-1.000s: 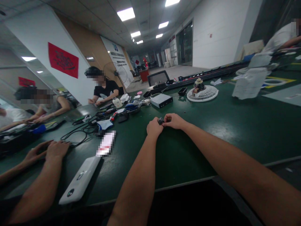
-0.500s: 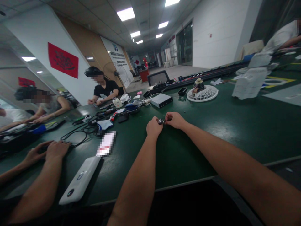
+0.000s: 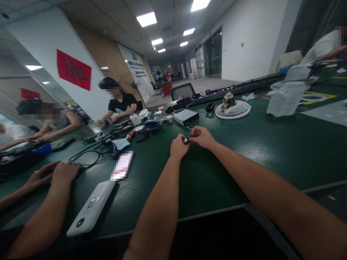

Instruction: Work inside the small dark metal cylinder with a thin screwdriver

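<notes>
My left hand [image 3: 179,146] is closed around a small shiny metal cylinder [image 3: 185,140], held just above the green table. Its kind is too small to make out, and fingers cover part of it. My right hand [image 3: 201,136] is pinched shut right beside it, fingertips at the cylinder's right end. A thin pale wire-like piece [image 3: 189,128] sticks out past the right fingers toward the left. Whatever else lies between those fingertips is hidden.
Beyond my hands are a grey metal box [image 3: 185,116] and a white fan grille with a motor [image 3: 233,108]. At left lie a white device [image 3: 92,207], a blurred-out phone [image 3: 122,166] and black cables [image 3: 89,159]. A co-worker's hands [image 3: 63,173] work there; a clear plastic piece [image 3: 286,97] stands right.
My right hand has shifted slightly up and left around the cylinder's end, and the pale thin piece shows more clearly. My left hand keeps its hold on the cylinder.
</notes>
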Demonstrator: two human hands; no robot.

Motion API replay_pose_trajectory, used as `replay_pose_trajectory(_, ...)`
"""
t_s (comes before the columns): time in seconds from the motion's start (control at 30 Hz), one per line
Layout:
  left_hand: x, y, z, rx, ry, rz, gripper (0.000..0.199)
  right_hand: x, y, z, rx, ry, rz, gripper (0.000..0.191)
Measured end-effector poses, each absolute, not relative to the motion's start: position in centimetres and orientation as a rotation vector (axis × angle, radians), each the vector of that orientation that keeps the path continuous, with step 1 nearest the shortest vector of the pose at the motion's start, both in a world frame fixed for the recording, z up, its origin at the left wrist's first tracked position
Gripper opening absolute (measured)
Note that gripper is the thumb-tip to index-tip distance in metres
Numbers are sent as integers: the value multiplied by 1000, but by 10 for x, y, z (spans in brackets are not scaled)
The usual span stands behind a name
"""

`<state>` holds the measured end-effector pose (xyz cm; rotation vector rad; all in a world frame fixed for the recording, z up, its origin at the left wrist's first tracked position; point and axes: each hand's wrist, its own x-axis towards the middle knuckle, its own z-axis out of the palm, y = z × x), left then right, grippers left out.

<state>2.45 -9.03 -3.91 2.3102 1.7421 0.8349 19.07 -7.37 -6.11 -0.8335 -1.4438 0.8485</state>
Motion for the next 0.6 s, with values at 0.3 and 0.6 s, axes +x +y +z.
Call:
replay_pose_trajectory(0.3,25,-90,-39,2328,1685,878,26,191,-78,-57,-838,-1402,900,24)
replay_pose_trajectory(0.6,22,-86,-41,2345,1531,983,27,195,-78,-55,-847,-1367,891,28)
